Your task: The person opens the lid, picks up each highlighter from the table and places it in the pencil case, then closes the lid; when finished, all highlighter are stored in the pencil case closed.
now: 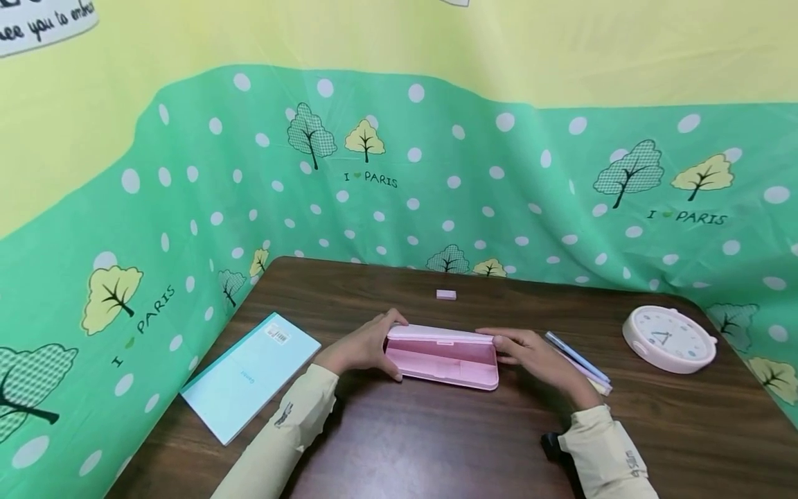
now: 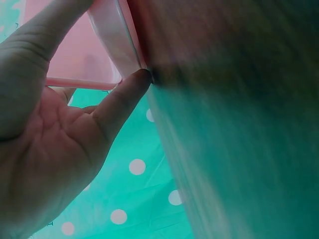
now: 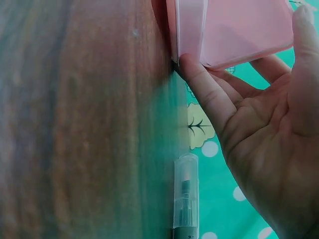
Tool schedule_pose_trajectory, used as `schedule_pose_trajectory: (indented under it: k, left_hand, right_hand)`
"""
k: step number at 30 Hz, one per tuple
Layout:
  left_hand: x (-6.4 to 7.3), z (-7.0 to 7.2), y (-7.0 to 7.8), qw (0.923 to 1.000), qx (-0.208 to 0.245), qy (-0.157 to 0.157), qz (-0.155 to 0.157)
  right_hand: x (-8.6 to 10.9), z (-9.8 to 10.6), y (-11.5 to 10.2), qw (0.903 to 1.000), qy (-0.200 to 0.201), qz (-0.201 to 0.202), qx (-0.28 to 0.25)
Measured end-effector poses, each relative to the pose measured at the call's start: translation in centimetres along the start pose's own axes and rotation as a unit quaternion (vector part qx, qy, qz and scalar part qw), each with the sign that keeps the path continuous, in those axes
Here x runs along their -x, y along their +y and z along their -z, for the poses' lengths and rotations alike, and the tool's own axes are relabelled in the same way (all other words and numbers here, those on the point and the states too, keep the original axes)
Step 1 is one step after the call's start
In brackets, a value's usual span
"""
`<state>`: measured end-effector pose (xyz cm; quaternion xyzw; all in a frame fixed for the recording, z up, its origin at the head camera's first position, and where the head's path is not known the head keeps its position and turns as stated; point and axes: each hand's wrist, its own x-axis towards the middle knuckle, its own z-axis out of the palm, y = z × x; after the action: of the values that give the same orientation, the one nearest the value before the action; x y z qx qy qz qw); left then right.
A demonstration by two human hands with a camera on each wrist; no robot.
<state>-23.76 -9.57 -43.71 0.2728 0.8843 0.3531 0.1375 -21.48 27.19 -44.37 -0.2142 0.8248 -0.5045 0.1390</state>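
A pink pencil case (image 1: 449, 367) lies on the table with its lid (image 1: 439, 334) partly raised; inside, no contents show. My left hand (image 1: 368, 344) holds its left end, thumb at the front corner and fingers up by the lid. At the right end my right hand (image 1: 537, 358) holds the case, its fingers reaching along the lid's edge. Both wrist views show the case from the side: the left hand (image 2: 60, 134) has a fingertip against its lower edge, and so does the right hand (image 3: 264, 124). Some fingers are hidden behind the case.
A light blue notebook (image 1: 252, 378) lies at the left. Several pens (image 1: 580, 360) lie beyond the right hand, and a round pink clock (image 1: 669, 339) is further right. A small pinkish block (image 1: 445, 294) sits near the back edge. Patterned cloth (image 1: 386, 229) hangs behind the table.
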Motion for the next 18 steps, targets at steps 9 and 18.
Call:
schedule_pose_trajectory:
  k: [9, 18]
  left_hand:
    - [-0.6, -0.4, -1.7, 0.9983, -0.008, 0.022, -0.053]
    - [-4.0, -3.0, -8.4, 0.9959, -0.027, 0.045, -0.075]
  right_hand:
    - [-0.6, 0.1, 0.5, 0.9991, 0.016, 0.012, -0.038]
    - [-0.8, 0.0, 0.1, 0.9959, 0.049, -0.010, -0.076]
